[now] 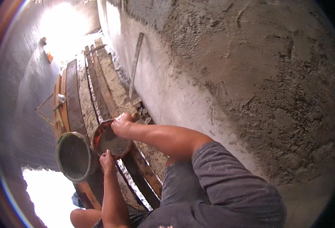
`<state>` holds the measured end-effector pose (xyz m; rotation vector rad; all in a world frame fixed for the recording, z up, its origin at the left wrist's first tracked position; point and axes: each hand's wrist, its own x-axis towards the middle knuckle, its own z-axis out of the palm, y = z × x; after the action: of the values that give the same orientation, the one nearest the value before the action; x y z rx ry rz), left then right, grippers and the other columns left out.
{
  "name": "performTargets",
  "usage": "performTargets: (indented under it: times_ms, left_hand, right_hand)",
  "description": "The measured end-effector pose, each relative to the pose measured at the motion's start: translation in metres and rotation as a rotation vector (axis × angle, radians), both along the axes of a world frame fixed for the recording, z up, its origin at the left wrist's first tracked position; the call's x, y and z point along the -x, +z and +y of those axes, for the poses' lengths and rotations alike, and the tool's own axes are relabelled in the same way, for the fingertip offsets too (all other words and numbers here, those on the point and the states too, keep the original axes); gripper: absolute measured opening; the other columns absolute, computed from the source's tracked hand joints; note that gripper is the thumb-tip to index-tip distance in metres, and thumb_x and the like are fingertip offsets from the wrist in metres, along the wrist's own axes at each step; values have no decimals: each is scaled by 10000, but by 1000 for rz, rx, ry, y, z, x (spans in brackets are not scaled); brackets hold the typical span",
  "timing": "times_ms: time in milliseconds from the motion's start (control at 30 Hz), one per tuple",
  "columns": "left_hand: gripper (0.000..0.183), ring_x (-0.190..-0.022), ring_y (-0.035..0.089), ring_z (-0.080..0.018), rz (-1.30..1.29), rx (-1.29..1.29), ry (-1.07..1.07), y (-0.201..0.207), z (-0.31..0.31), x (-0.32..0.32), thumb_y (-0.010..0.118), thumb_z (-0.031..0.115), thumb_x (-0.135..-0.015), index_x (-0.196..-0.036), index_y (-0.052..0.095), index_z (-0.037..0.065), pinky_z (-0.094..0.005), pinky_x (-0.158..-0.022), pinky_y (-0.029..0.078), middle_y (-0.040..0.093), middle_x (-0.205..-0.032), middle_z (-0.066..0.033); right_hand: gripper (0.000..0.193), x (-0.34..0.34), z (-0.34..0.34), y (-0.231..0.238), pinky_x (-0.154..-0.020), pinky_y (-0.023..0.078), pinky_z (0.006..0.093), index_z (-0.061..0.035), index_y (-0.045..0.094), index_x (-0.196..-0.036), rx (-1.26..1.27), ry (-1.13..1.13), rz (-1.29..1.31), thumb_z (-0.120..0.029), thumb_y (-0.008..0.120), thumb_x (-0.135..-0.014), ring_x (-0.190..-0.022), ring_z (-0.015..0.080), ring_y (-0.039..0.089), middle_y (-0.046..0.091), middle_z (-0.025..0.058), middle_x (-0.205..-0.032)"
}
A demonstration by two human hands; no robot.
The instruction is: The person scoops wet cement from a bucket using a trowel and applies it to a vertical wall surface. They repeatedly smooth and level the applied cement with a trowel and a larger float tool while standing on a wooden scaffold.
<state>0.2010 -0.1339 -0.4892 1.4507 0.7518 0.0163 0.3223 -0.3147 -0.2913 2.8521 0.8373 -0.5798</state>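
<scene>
A round basin (pixel 126 152) with a reddish-orange inner wall sits on the planks before me, with grey wet mortar in it. My left hand (pixel 107 162) is closed at its near rim, fingers pinched together there. Over its far right rim, my right hand (pixel 122 124) is closed around a tool; the brownish rounded end of its handle (pixel 136 116) sticks out past the fist. The rest of that tool is hidden or blends with the mortar. Left of the basin, touching or nearly touching it, stands a larger dark bucket (pixel 60 159) with grey contents.
Long wooden planks (pixel 73 98) form a platform with gaps between them. A long straight strip (pixel 136 62) leans against the right wall (pixel 232 57), which is partly coated with rough wet mortar. Rubble (pixel 144 113) lies at the wall's foot. A white cup-like object (pixel 61 98) stands farther left.
</scene>
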Motion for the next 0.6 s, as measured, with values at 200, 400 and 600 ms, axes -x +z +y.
performTargets:
  times_ms: [200, 400, 600]
  left_hand:
    - [337, -646, 602, -185, -136, -201, 343, -7, -16, -9, 648, 267, -967, -863, 638, -53, -344, -586, 500, 650, -787, -110]
    - [325, -671, 659, -251, -65, 444, 287, -10, -2, -5, 678, 227, -899, -1051, 623, -55, -361, -503, 491, 689, -957, -146]
    - [198, -746, 569, -171, 44, 626, 48, -44, 13, -8, 626, 246, -901, -988, 620, 68, -382, -641, 454, 628, -872, -33]
  right_hand:
    - [234, 12, -31, 18, -834, 589, 468, -129, 791, -1086, -22, -68, 21, -198, 692, -885, -1089, 247, 721, 764, 52, -1124]
    - [241, 20, -58, 25, -814, 574, 489, -115, 779, -1099, 24, -123, -75, -199, 689, -892, -1059, 279, 717, 756, 82, -1117]
    - [339, 37, -72, 39, -838, 574, 503, -142, 762, -1154, 119, -125, -87, -216, 789, -824, -1167, 265, 674, 725, 45, -1236]
